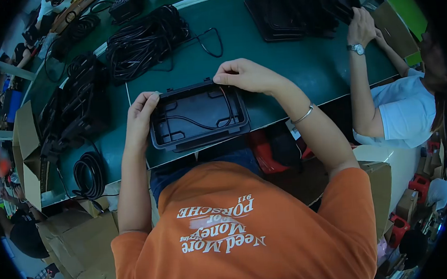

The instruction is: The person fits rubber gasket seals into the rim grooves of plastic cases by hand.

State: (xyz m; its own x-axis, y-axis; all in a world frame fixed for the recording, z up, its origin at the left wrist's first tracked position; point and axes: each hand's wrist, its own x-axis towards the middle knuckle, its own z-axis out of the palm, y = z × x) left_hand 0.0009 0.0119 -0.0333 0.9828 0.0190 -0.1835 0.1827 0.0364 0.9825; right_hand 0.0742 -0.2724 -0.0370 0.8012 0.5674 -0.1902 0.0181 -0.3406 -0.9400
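A shallow black plastic case [197, 136] lies with its hollow side up near the front edge of the table. Inside it, a thin black cable [189, 122] curves across the bottom and up the right side. My left hand [141, 116] grips the case's far left corner, thumb on the rim and fingers down the outside. At the far right corner, the fingers of my right hand [242, 76] are pinched together where the cable comes up to the rim. My fingertips partly hide that end of the cable.
Coiled black cable [143, 42] is piled beyond the case on the green table [275, 67]. More black cases [81, 107] are at left, with a smaller cable coil [88, 173]. Stacked black parts [274, 13] are at back right, where a co-worker's hand [361, 28] holds one.
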